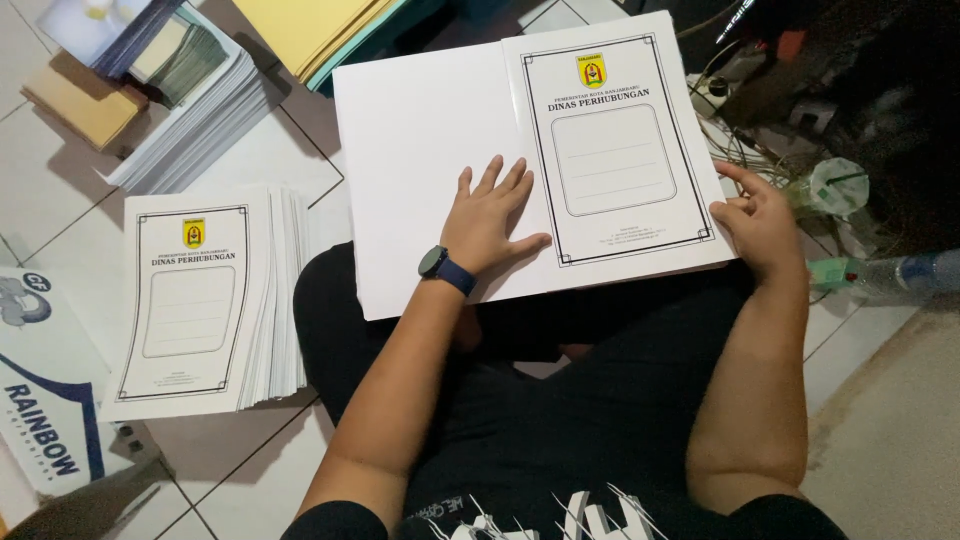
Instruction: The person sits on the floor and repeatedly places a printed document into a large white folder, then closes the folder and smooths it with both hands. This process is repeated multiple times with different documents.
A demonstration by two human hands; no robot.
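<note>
A white folder cover (pixel 420 130) lies unfolded across my lap, its right half printed with a black border, a yellow crest and a rounded label box. My left hand (pixel 487 220), with a dark watch on the wrist, rests flat with fingers spread on the sheet near its centre fold. My right hand (pixel 762 222) grips the sheet's right edge, thumb on top. Both hands touch the same sheet.
A fanned stack of the same printed covers (pixel 190 300) sits on the tiled floor at my left. Behind it lie stacks of white paper (pixel 200 110), brown envelopes (pixel 75 100) and yellow sheets (pixel 300 25). Cables, a plastic bottle (pixel 890 275) and clutter crowd the right.
</note>
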